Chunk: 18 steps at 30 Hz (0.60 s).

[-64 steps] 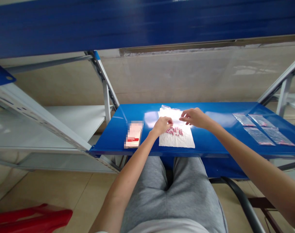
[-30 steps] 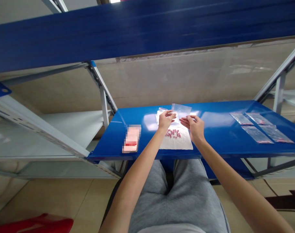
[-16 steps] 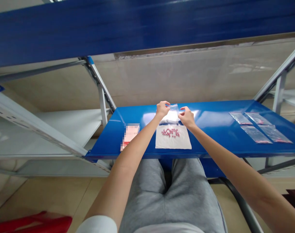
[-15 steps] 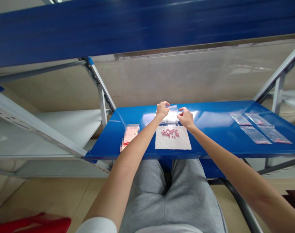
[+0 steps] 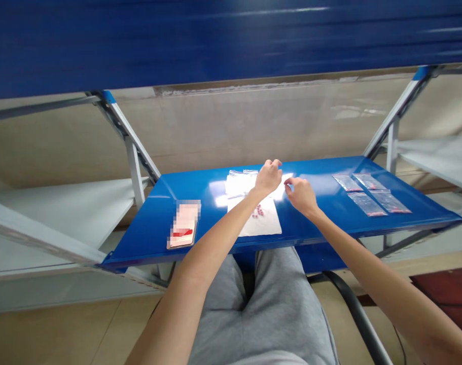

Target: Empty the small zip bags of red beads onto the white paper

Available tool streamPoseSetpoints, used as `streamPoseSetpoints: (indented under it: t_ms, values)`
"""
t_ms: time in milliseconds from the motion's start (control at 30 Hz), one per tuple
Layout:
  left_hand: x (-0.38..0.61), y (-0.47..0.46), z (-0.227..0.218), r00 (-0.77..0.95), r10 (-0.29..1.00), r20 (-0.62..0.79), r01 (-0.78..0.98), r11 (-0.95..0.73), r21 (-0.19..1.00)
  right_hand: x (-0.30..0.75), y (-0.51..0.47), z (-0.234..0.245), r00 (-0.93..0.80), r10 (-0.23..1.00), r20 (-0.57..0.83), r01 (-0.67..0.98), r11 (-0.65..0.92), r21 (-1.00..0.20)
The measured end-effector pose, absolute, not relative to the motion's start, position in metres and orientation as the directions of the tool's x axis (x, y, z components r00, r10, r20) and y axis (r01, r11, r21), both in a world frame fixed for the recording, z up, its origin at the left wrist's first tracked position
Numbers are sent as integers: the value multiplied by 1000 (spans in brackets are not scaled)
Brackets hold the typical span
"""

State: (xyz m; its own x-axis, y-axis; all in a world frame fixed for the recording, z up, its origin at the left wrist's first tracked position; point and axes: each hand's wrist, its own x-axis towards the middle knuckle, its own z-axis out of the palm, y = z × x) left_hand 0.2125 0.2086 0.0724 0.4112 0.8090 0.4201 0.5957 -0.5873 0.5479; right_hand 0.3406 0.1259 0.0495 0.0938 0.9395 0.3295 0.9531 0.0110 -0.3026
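Observation:
My left hand is above the back right part of a white cloth, its fingers curled. Close by on the right, my right hand is bent with thumb and index finger near each other. Bright glare lies between the hands, so anything thin and clear in their fingertips cannot be made out. Small red-pink beads or pellets lie on the cloth, partly hidden by my left forearm. Behind the cloth rest clear zip bags, washed out by reflected light.
Several clear bags with small red contents lie on the right of the blue shelf. A phone-like flat object, partly pixelated, lies at the left. A blue upper shelf spans overhead, with metal posts at the sides.
Both hands have moved right, away from the clear bags behind the cloth. My left forearm now covers more of the red pieces. The view has turned slightly right.

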Motion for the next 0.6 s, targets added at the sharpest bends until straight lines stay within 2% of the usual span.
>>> streamPoseSetpoints:
  t_ms: [167, 300, 500, 600]
  values:
    - [318, 169, 48, 655, 684, 322, 431, -688, 583, 456, 52, 25, 274, 855, 440, 958, -204, -200]
    - [379, 138, 29, 757, 600, 260, 375, -724, 580, 517, 11, -1, 366, 784, 502, 930, -325, -171]
    - [409, 120, 18, 681, 711, 175, 510, -632, 584, 516, 2, -26, 288, 785, 549, 953, -181, -242]
    - [401, 121, 20, 680, 719, 143, 531, -618, 580, 494, -2, -27, 263, 776, 573, 953, -116, -279]
